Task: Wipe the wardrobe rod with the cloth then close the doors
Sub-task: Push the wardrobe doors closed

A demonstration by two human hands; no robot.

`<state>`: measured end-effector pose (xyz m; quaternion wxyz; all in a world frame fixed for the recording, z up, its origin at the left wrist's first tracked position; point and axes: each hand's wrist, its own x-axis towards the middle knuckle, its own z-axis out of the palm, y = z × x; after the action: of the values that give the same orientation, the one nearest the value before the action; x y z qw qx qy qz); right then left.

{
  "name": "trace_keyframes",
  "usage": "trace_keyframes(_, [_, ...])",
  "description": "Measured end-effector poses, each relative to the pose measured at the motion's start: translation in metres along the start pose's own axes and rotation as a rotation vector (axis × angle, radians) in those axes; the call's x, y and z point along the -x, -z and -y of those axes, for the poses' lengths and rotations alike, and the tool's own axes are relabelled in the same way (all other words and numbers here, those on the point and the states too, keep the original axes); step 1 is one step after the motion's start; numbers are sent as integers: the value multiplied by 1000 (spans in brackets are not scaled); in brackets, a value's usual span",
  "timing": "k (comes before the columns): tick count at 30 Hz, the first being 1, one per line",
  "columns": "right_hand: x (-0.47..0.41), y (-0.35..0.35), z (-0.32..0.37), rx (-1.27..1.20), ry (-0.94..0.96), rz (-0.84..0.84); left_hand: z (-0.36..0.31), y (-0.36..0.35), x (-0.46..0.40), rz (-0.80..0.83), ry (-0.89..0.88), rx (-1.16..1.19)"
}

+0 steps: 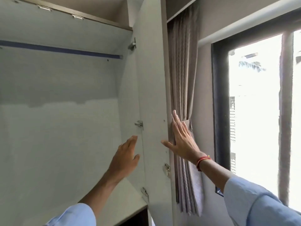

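The wardrobe stands open with its pale inside bare. A dark blue rod [61,50] runs across the upper part, ending at the right side wall. The right door [153,82] is swung outward, its inner face toward me. My right hand [180,139] grips the door's outer edge, thumb on the inner face and fingers stretched along the far side. My left hand [126,156] hovers with fingers apart in front of the hinge side, holding nothing. No cloth is in view.
Metal hinges [139,123] sit along the door's inner edge. A grey curtain [184,75], gathered by a tieback, hangs just behind the door edge. A dark-framed window [221,101] is at the right. A shelf [130,198] lies below inside the wardrobe.
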<state>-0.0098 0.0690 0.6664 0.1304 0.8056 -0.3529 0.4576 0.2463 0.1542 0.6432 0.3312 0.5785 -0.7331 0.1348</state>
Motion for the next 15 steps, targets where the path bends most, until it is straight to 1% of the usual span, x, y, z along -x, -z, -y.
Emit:
trace_keyframes(3, [-12,-20,30,58,145,-89,12,25,8,-45,8,-89])
trace_keyframes(6, [-34,-46,66,17,218,-152,37,61,19,-125,69,-183])
trace_keyframes(8, [-50,-64,91,-45,247,-173,57,89,29,-195,150,-245])
trace_keyframes(11, [-67,-97,132,-153,297,-166,82,133,49,-297,286,-327])
trace_keyframes(13, [-75,-116,155,-240,272,-118,88,154,60,-326,338,-405])
trace_keyframes(15, [-83,-136,184,-241,281,-63,92,177,80,-360,396,-494])
